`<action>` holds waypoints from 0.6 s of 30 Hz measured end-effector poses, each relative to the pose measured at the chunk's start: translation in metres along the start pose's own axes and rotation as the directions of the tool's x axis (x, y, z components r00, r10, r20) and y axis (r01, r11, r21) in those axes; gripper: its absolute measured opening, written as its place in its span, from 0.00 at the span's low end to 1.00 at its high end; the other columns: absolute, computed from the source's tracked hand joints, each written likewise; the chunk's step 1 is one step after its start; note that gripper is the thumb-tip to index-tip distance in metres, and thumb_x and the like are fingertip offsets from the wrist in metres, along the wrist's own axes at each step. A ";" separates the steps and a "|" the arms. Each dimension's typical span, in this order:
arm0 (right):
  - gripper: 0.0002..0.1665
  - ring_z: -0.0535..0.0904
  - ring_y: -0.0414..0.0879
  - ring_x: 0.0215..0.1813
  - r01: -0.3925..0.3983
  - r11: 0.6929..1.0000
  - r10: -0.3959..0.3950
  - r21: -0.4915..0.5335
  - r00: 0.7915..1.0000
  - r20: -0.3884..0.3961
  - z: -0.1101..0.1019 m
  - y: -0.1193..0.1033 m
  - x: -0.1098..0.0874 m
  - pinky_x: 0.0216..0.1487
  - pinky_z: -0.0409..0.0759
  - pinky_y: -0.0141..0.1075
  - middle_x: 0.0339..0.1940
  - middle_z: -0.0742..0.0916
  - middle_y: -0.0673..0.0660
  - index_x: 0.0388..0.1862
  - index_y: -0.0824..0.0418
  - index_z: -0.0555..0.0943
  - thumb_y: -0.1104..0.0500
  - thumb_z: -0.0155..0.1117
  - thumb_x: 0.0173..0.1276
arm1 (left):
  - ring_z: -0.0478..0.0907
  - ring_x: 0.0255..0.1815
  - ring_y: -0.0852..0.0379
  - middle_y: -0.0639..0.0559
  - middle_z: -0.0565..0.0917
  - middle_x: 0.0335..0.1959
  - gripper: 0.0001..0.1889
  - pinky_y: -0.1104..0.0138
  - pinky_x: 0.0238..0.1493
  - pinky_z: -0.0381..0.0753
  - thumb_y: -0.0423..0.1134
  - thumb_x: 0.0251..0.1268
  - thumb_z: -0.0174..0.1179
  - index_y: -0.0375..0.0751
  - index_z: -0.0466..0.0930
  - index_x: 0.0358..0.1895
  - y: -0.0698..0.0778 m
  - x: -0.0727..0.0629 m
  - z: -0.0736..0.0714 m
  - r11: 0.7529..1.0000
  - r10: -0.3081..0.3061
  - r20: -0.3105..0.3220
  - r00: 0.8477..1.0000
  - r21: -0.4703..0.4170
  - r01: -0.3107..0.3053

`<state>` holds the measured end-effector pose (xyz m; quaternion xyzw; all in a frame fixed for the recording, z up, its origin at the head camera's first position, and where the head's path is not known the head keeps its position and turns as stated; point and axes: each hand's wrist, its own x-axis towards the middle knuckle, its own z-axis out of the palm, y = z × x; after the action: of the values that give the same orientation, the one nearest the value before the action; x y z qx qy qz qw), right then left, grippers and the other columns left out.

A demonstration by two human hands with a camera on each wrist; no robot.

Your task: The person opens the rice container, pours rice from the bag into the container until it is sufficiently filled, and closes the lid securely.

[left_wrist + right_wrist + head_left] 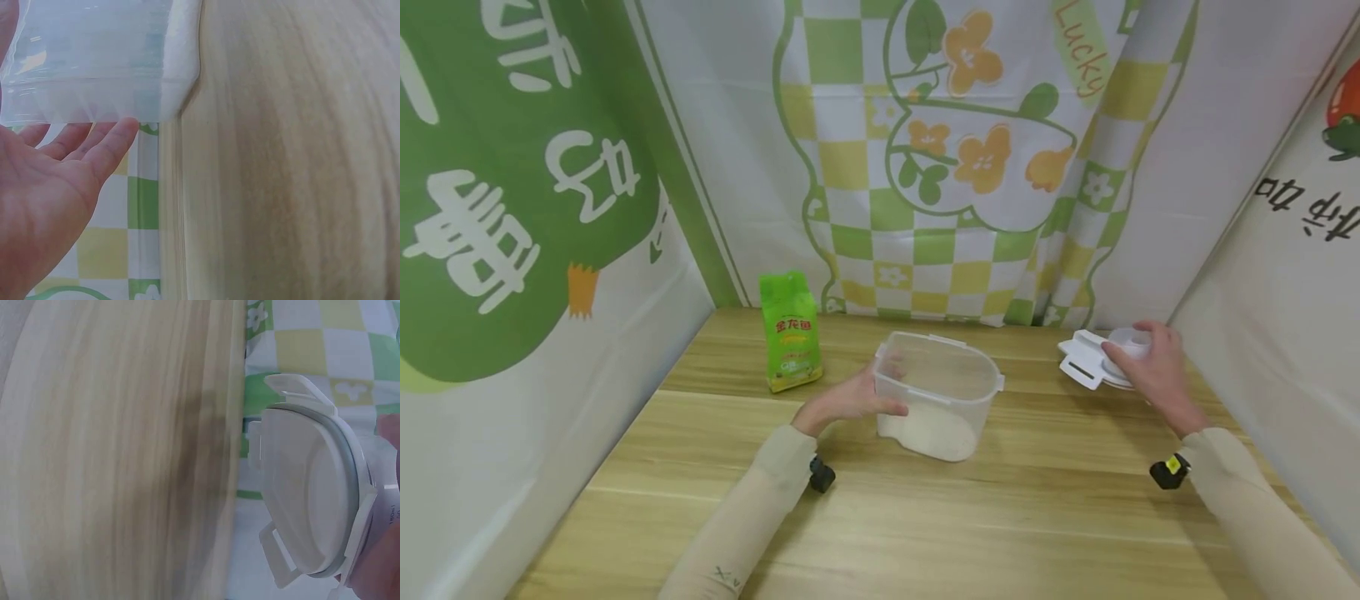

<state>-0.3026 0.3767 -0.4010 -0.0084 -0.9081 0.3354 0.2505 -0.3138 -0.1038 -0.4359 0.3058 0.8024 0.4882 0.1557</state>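
A clear plastic storage container (977,408) stands without a lid on the wooden table, white grains (928,429) covering its bottom. My left hand (850,396) holds it by the left end, thumb on the near wall and fingers behind. In the left wrist view, those fingers (109,147) lie against the wall. Over to the right, my right hand (1157,371) grips a white lid (1084,358) by the clear cup (1129,340) on its top. The right wrist view shows the lid's underside (306,487), with its side clips swung outward, held above the table.
An upright green bag (792,337) with red lettering is left of the container, towards the back of the table (925,525). A checked curtain (940,275) hangs along the back edge, and printed cloth walls (1285,275) stand on both sides.
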 end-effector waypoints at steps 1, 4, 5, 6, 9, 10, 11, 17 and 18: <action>0.41 0.61 0.71 0.64 -0.011 1.000 0.012 -0.011 1.000 0.013 -0.001 0.002 0.000 0.61 0.63 0.64 0.63 0.66 0.79 0.63 0.76 0.66 0.47 0.66 0.65 | 0.70 0.66 0.40 0.34 0.67 0.69 0.52 0.50 0.63 0.75 0.50 0.55 0.73 0.46 0.45 0.75 0.000 0.000 0.000 1.000 0.001 0.000 1.000 -0.003 -0.001; 0.43 0.60 0.71 0.65 -0.042 0.999 0.043 -0.029 0.998 0.046 -0.003 0.007 -0.001 0.62 0.63 0.66 0.65 0.64 0.79 0.65 0.75 0.64 0.45 0.65 0.66 | 0.71 0.65 0.41 0.33 0.67 0.68 0.52 0.51 0.62 0.76 0.50 0.55 0.73 0.45 0.45 0.75 0.000 0.000 0.000 1.000 0.004 0.000 1.000 -0.013 -0.004; 0.43 0.60 0.72 0.65 -0.049 0.998 0.051 -0.034 0.997 0.053 -0.004 0.009 -0.002 0.62 0.63 0.66 0.66 0.64 0.79 0.65 0.75 0.64 0.44 0.64 0.67 | 0.72 0.64 0.41 0.33 0.67 0.68 0.52 0.51 0.62 0.76 0.50 0.55 0.73 0.45 0.45 0.75 0.000 0.000 0.000 1.000 0.004 0.001 1.000 -0.014 -0.004; 0.43 0.59 0.72 0.66 -0.057 0.998 0.059 -0.039 0.996 0.060 -0.005 0.011 -0.003 0.62 0.63 0.66 0.66 0.64 0.79 0.65 0.75 0.64 0.44 0.64 0.67 | 0.72 0.64 0.41 0.33 0.67 0.68 0.52 0.52 0.62 0.76 0.50 0.55 0.73 0.45 0.45 0.75 0.000 0.000 0.000 1.000 0.004 0.002 1.000 -0.013 -0.004; 0.43 0.59 0.71 0.66 -0.071 0.997 0.073 -0.039 0.995 0.065 -0.006 0.015 -0.006 0.62 0.63 0.65 0.66 0.63 0.79 0.65 0.76 0.63 0.44 0.64 0.67 | 0.72 0.64 0.41 0.33 0.67 0.69 0.52 0.52 0.62 0.76 0.50 0.55 0.73 0.45 0.45 0.75 0.000 -0.001 0.000 1.000 0.002 0.004 1.000 -0.011 -0.002; 0.43 0.59 0.71 0.65 -0.072 0.997 0.074 -0.039 0.995 0.064 -0.006 0.017 -0.007 0.61 0.63 0.65 0.65 0.63 0.80 0.65 0.76 0.64 0.44 0.63 0.67 | 0.72 0.64 0.41 0.34 0.67 0.69 0.52 0.51 0.62 0.76 0.50 0.55 0.73 0.45 0.45 0.75 -0.001 -0.001 0.000 1.000 0.001 0.005 1.000 -0.009 -0.001; 0.43 0.59 0.71 0.65 -0.073 0.997 0.075 -0.037 0.995 0.061 -0.007 0.018 -0.007 0.61 0.63 0.64 0.65 0.63 0.80 0.65 0.76 0.64 0.44 0.63 0.67 | 0.72 0.65 0.41 0.34 0.67 0.69 0.52 0.51 0.63 0.75 0.51 0.55 0.73 0.45 0.45 0.75 -0.001 -0.001 0.000 1.000 0.001 0.005 1.000 -0.006 -0.001; 0.42 0.61 0.70 0.61 -0.071 0.996 0.075 -0.054 0.994 0.076 -0.009 0.028 -0.008 0.54 0.66 0.57 0.63 0.64 0.80 0.62 0.75 0.66 0.42 0.63 0.67 | 0.71 0.65 0.41 0.34 0.67 0.69 0.52 0.52 0.63 0.75 0.51 0.55 0.73 0.45 0.45 0.75 -0.001 -0.001 0.000 1.000 -0.004 0.000 1.000 -0.010 0.004; 0.41 0.62 0.70 0.60 -0.069 0.996 0.074 -0.064 0.994 0.083 -0.010 0.029 -0.008 0.52 0.66 0.55 0.62 0.64 0.80 0.62 0.74 0.67 0.42 0.62 0.67 | 0.71 0.66 0.42 0.35 0.67 0.69 0.53 0.52 0.63 0.75 0.50 0.55 0.72 0.45 0.44 0.76 0.000 -0.001 0.001 1.000 -0.005 0.000 1.000 -0.010 0.005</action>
<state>-0.2957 0.4039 -0.4161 -0.0344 -0.9269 0.3163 0.1989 -0.3126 -0.1042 -0.4364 0.3030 0.8008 0.4919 0.1582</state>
